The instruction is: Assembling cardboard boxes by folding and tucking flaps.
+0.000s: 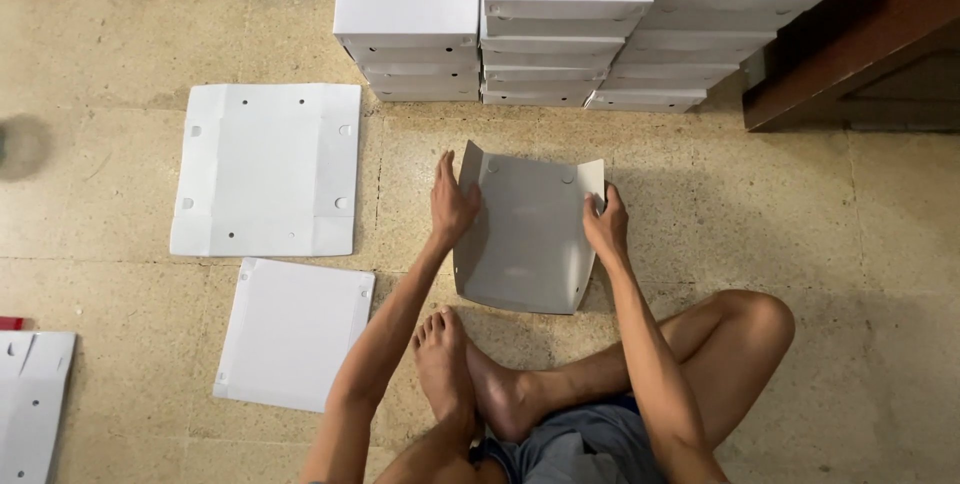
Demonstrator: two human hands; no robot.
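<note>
A grey-white cardboard box blank point(525, 234) lies on the floor in front of my crossed legs, its two side flaps bent upward. My left hand point(452, 204) presses flat against the raised left flap, fingers pointing away from me. My right hand point(606, 222) grips the raised right flap near its far corner. The blank has small round holes along its far edge.
Two flat white blanks lie to the left, a larger one point(268, 170) and a smaller one point(293, 332). More flat blanks point(35, 394) sit at the lower left edge. Stacks of finished white boxes point(565, 24) stand ahead. Dark wooden furniture point(870, 44) is at upper right.
</note>
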